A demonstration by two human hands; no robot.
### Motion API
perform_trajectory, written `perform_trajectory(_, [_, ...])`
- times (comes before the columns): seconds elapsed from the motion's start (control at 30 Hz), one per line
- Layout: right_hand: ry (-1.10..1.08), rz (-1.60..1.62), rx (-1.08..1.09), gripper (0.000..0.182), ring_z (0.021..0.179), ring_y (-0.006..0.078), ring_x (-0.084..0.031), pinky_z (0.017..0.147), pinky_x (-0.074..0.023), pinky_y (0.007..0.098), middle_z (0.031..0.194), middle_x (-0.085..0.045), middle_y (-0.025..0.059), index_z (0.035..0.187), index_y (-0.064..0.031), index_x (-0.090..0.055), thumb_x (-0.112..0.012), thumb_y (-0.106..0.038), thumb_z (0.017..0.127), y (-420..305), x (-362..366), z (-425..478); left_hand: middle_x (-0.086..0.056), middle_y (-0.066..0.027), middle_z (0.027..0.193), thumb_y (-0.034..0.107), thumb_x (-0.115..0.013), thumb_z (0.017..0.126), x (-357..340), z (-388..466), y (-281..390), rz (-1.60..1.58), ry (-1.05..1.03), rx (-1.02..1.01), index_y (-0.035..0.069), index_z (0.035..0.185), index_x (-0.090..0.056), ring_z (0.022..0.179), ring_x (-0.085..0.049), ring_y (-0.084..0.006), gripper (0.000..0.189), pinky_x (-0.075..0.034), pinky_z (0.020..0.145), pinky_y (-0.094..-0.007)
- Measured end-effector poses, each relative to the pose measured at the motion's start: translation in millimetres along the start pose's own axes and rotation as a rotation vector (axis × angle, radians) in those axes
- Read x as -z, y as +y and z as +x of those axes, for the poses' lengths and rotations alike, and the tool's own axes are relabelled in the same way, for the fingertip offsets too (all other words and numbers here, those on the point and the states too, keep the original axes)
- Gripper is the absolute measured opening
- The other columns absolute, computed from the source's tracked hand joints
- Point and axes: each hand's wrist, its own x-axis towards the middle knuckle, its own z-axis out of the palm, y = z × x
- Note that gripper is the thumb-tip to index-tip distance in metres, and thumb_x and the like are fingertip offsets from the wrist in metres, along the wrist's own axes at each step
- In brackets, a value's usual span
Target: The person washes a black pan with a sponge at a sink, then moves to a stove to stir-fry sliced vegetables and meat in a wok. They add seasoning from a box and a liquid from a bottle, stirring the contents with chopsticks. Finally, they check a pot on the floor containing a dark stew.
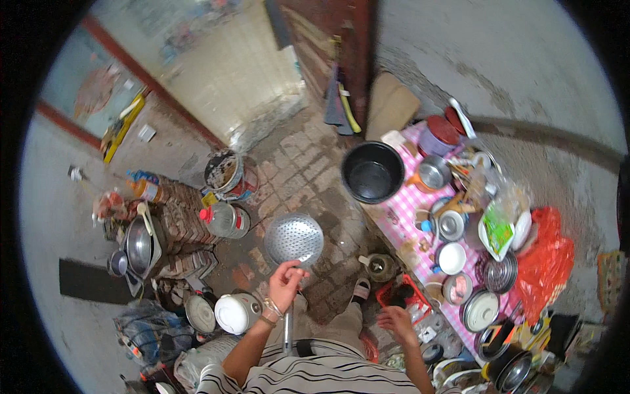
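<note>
A round perforated metal skimmer [294, 240] is up in front of me, its long handle running back towards my waist. My left hand [286, 284], with bracelets at the wrist, is loosely curled at the handle just below the perforated bowl; the grip itself is partly hidden. My right hand [396, 322] is empty, its fingers partly spread, beside a red plastic basket [386, 295]. Ahead on the right, a large black basin [373, 172] sits at the corner of a table with a pink checked cloth [393, 213]. A glass-like jug [381, 267] is near the table's edge.
Pots, bowls and a red plastic bag [544, 261] crowd the table. To the left are stacked bricks [184, 209], a large clear bottle [229, 220], a bucket [224, 172] and a white rice cooker [236, 313]. Brick paving [300, 167] leads to a doorway.
</note>
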Motion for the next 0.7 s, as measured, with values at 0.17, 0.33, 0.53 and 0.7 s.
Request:
perform_trajectory(0.17, [-0.424,-0.348,-0.018,0.03,0.065,0.0164,-0.06,0.058,-0.0496,0.0273,0.081,-0.06,0.0104,0.104,0.0003,-0.051,-0.05,-0.025,0.089,-42,-196,21,-0.064,-0.0022,0.078,0.015,-0.055,0.086,46,28,-7,-0.073,0.027,-0.088,0.006,0.107,-0.052,0.06,-0.053,-0.0034,0.023,-0.041,0.05,-0.0168])
perform_trajectory(0.33, [-0.328,-0.102,-0.159,0.024,0.049,0.0136,-0.049,0.043,-0.0395,0.0265,0.067,-0.051,0.0049,0.106,-0.0025,-0.046,-0.049,-0.016,0.087,-44,-294,6,-0.06,-0.0104,0.1,0.016,-0.058,0.083,60,64,9,-0.065,-0.129,-0.274,0.004,0.12,-0.043,0.089,-0.058,-0.0141,0.042,-0.047,0.072,-0.0259])
perform_trajectory(0.53, [0.084,0.096,0.143,0.014,0.04,0.0086,-0.035,0.033,-0.0266,0.0211,0.057,-0.042,0.0018,0.094,-0.0026,-0.049,-0.046,-0.012,0.083,-80,-254,22,-0.046,-0.0149,0.123,0.015,-0.06,0.081,92,86,26,-0.122,-0.295,-0.399,0.003,0.132,-0.029,0.111,-0.047,-0.021,0.061,-0.039,0.09,-0.0331])
perform_trajectory(0.7, [0.275,0.089,0.051,0.01,0.04,0.0075,-0.034,0.033,-0.0235,0.0204,0.055,-0.042,0.001,0.078,-0.0022,-0.048,-0.049,-0.012,0.08,-161,-180,97,-0.052,-0.0112,0.113,0.009,-0.058,0.082,184,102,-49,-0.204,0.048,-0.152,0.005,0.125,-0.037,0.094,-0.055,-0.0169,0.048,-0.047,0.078,-0.0283])
